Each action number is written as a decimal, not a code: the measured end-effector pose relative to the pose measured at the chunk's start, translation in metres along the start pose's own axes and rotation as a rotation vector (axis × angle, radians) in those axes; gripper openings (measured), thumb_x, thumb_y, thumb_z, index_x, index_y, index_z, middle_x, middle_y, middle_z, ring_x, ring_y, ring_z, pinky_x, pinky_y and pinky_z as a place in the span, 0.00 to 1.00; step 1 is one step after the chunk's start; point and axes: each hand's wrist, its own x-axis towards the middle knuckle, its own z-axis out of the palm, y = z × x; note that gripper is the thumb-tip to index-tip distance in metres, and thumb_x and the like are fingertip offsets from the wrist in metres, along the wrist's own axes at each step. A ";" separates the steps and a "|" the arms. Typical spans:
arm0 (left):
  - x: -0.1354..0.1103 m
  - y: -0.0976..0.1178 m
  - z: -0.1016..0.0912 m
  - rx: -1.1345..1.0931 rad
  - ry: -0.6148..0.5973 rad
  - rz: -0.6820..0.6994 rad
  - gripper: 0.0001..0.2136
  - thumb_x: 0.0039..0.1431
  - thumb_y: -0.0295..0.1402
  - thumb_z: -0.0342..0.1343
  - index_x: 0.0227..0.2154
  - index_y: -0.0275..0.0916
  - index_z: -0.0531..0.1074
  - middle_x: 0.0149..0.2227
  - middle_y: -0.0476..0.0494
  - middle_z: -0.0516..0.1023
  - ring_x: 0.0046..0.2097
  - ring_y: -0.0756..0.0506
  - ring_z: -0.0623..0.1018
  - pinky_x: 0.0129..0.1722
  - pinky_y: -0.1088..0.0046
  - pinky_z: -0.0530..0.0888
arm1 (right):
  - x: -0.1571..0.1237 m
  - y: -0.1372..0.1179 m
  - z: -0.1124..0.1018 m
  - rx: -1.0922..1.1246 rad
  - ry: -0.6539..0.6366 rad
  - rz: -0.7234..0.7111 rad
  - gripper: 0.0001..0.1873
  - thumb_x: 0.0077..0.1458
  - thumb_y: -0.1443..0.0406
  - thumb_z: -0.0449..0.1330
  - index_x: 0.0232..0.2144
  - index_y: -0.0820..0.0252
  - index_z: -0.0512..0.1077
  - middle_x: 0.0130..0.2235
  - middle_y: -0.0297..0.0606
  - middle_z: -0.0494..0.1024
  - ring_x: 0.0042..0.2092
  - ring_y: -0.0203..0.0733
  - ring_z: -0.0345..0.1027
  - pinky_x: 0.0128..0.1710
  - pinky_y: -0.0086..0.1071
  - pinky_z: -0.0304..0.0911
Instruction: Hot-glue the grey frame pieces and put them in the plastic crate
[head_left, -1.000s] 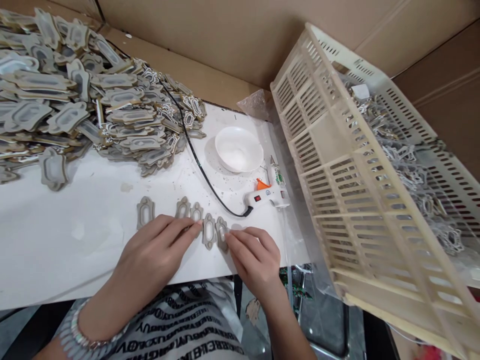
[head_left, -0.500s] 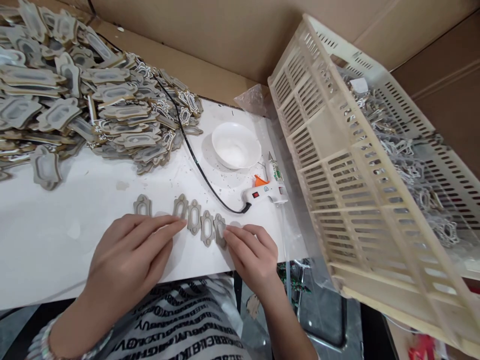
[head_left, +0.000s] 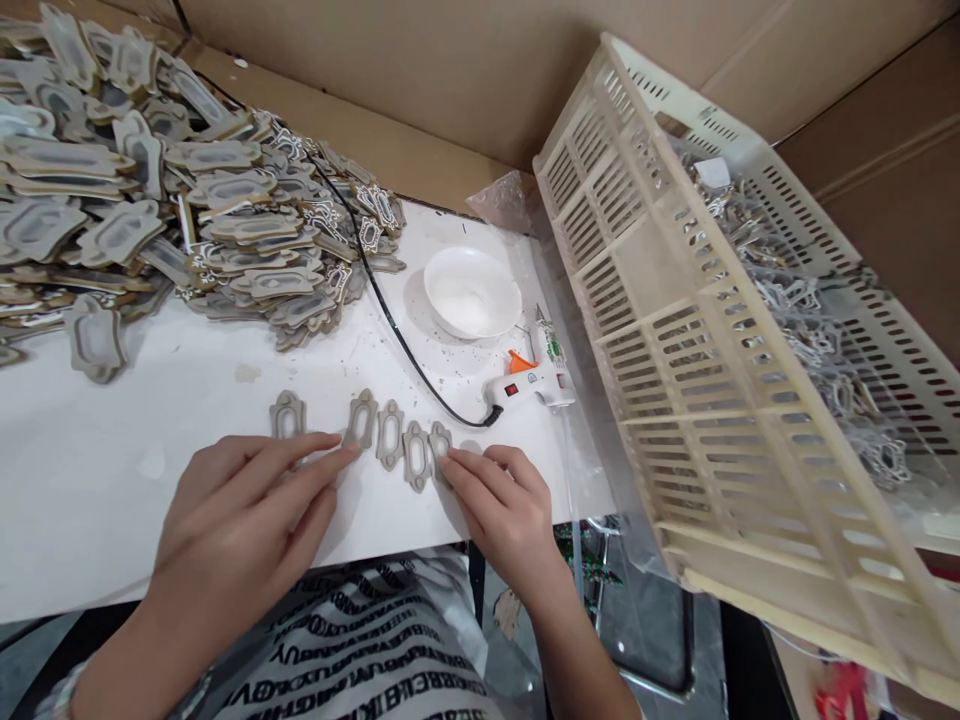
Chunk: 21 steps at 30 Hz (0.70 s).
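Observation:
A short row of small grey frame-shaped pieces with oblong openings lies near the table's front edge. At its right end my right hand [head_left: 510, 510] has its fingers pressed together on the last grey frame [head_left: 439, 440], covering its lower part. My left hand [head_left: 251, 510] is flat with fingers stretched out, its fingertips at the lower left edge of another grey frame [head_left: 361, 418]. Between the hands lie two more pieces, a grey frame [head_left: 390, 435] and a slightly lower one. Set apart to the left, a single frame [head_left: 287, 413] is partly hidden behind my left hand.
A big heap of similar frames [head_left: 247, 220] fills the back left. Behind the row stand a white bowl [head_left: 472, 295] and a white glue gun [head_left: 529, 387] with a black cord [head_left: 409, 350]. A tilted cream plastic crate [head_left: 645, 270] with bagged metal-looking pieces occupies the right.
My left hand has drawn back slightly to the left, uncovering more of the nearby frame. The rightmost frame has shifted up a little under my right fingers.

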 end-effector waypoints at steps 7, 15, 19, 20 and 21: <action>0.005 0.005 0.008 0.056 -0.019 0.157 0.09 0.68 0.28 0.53 0.46 0.40 0.77 0.42 0.43 0.82 0.38 0.40 0.74 0.38 0.58 0.69 | 0.002 -0.002 -0.008 -0.008 -0.088 0.006 0.11 0.65 0.74 0.57 0.44 0.65 0.80 0.45 0.43 0.85 0.42 0.46 0.68 0.42 0.37 0.75; 0.006 0.007 0.012 0.151 -0.065 0.193 0.07 0.67 0.34 0.56 0.43 0.43 0.78 0.44 0.40 0.82 0.39 0.37 0.75 0.39 0.58 0.66 | 0.002 -0.003 -0.008 -0.028 -0.113 0.006 0.18 0.64 0.77 0.53 0.47 0.66 0.80 0.47 0.44 0.84 0.41 0.47 0.68 0.40 0.38 0.75; 0.006 0.008 0.013 0.159 -0.061 0.207 0.07 0.66 0.36 0.58 0.42 0.43 0.78 0.44 0.40 0.82 0.39 0.37 0.74 0.39 0.58 0.66 | 0.001 -0.003 -0.007 -0.016 -0.112 0.015 0.18 0.64 0.77 0.52 0.48 0.67 0.79 0.47 0.44 0.84 0.40 0.47 0.67 0.40 0.38 0.75; 0.006 0.009 0.013 0.161 -0.062 0.210 0.06 0.66 0.35 0.58 0.42 0.44 0.79 0.44 0.40 0.82 0.39 0.37 0.74 0.39 0.59 0.66 | 0.001 -0.003 -0.007 -0.015 -0.111 0.017 0.18 0.64 0.77 0.52 0.48 0.67 0.79 0.47 0.44 0.84 0.40 0.47 0.67 0.40 0.38 0.74; 0.007 0.009 0.014 0.163 -0.061 0.216 0.06 0.66 0.34 0.58 0.42 0.44 0.79 0.44 0.40 0.82 0.39 0.37 0.74 0.39 0.59 0.66 | 0.001 -0.002 -0.007 -0.014 -0.109 0.019 0.18 0.65 0.77 0.52 0.49 0.67 0.79 0.47 0.44 0.84 0.40 0.47 0.67 0.40 0.37 0.74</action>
